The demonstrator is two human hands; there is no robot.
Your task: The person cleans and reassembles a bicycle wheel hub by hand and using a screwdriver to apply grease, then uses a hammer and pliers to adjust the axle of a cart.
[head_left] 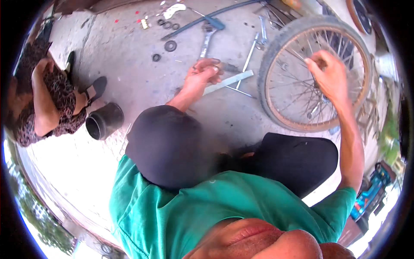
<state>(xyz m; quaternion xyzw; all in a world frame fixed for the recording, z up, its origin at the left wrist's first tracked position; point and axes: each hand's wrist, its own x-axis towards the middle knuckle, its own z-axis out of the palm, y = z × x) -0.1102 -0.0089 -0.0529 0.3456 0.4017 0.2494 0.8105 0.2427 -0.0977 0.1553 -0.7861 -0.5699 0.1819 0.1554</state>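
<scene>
A bicycle wheel (pixel 266 82) with a grey tyre, a rusty rim and many thin spokes is in front of me at the right. Over its spokes, my right hand (pixel 327 73) is closed in a pinch, with a thin spoke running up to the fingertips. My left hand (pixel 203 75) is above the floor, left of the wheel, its fingers curled together; what they hold, if anything, I cannot make out. Beside those fingers is a blurred dark piece (pixel 228 67). A flat pale metal bar (pixel 233 80) lies just below, partly hidden by that hand.
Beyond my left hand lie an adjustable wrench (pixel 207 41), a blue-headed tool (pixel 214 22), a T-shaped metal rod (pixel 250 54), a spanner (pixel 263 29) and several black rings (pixel 170 45). A black bucket (pixel 105 121) stands at left, near a seated person (pixel 47 97).
</scene>
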